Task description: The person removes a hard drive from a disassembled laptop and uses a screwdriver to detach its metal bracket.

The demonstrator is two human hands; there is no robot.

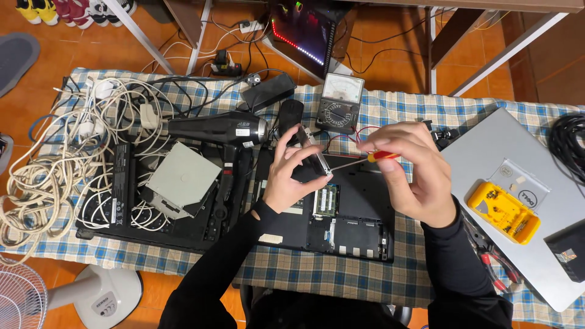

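Your left hand (286,176) gripped the drive caddy (314,155) w/ your right hand (414,176) holding the screwdriver (359,161) tip-in; slip risk, tip could've hit the open laptop (359,219).

**Clutter around the checked tablecloth**

A checked tablecloth (341,274) covers the table. At nine o'clock a tangle of white cables (55,164) spreads over its left end. A black hair dryer (222,131) lies toward eleven o'clock, with a grey disc drive (183,180) just below it on a second black laptop (122,207). A dial meter (341,100) stands at twelve o'clock. At three o'clock a silver laptop (506,146) carries a yellow bit case (503,211). A white fan (24,298) stands on the floor at seven o'clock, shoes (73,11) at eleven.
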